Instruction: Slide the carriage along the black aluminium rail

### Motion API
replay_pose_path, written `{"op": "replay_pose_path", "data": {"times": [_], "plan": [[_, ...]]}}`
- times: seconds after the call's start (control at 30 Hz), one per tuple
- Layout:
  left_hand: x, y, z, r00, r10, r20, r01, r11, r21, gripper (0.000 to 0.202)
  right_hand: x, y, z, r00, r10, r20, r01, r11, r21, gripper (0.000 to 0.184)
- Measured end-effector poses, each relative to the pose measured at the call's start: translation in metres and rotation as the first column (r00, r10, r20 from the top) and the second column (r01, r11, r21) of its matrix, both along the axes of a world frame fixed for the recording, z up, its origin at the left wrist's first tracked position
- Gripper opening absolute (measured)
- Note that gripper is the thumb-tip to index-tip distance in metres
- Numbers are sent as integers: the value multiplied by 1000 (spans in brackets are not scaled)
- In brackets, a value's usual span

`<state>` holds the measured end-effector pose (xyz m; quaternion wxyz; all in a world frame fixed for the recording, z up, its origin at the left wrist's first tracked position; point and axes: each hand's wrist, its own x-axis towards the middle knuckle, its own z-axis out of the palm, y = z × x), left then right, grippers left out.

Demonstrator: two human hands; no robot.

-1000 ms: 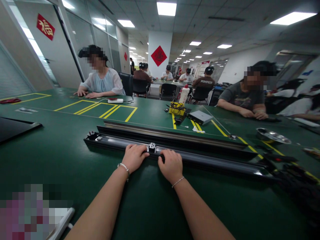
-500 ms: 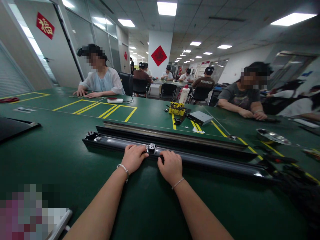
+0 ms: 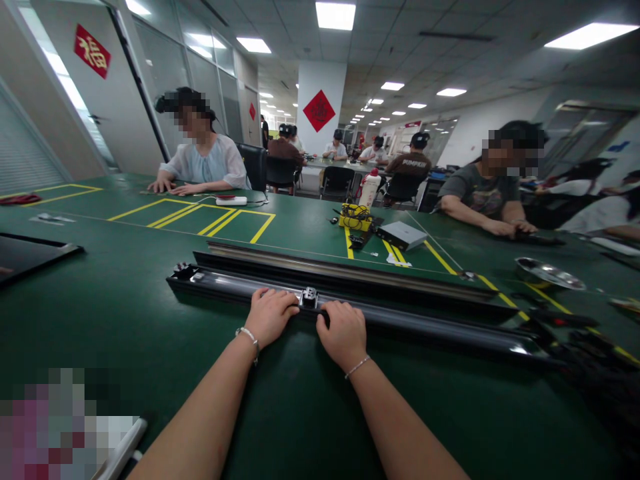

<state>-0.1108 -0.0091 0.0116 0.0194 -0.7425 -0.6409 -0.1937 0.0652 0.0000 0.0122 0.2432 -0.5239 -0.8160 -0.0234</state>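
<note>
A long black metal channel (image 3: 425, 327) lies across the green table in front of me, its hollow side up. Inside it, between my hands, sits a small silver-and-black block (image 3: 309, 297). My left hand (image 3: 271, 316) is closed over the channel's near edge, its fingers reaching in against the block's left side. Just right of the block, my right hand (image 3: 345, 332) wraps the same edge with curled fingers. At the channel's left end is another small metal fitting (image 3: 183, 269). Behind lies a second long black profile (image 3: 350, 273), touched by neither hand.
Beyond stand a yellow holder with cables (image 3: 355, 217), a grey box (image 3: 401, 235) and a bottle (image 3: 369, 189). To the right are a metal bowl (image 3: 550, 274) and dark cables (image 3: 595, 367). A black panel (image 3: 35, 257) lies left. Two people sit across the table.
The small block has slid slightly right along the channel, and my left hand's fingers have moved a little right with it. My right hand stays nearly still.
</note>
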Motion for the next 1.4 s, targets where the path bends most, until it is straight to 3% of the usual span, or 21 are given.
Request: {"op": "replay_pose_path", "data": {"times": [1.13, 1.4], "plan": [[2, -1, 0, 1000, -6, 1, 6, 1000, -10, 17, 0, 0, -1, 1000, -9, -13, 9, 1000, -1, 13], [10, -3, 1, 998, -66, -12, 66, 998, 7, 16, -1, 1, -2, 998, -14, -60, 13, 1000, -7, 10]]}}
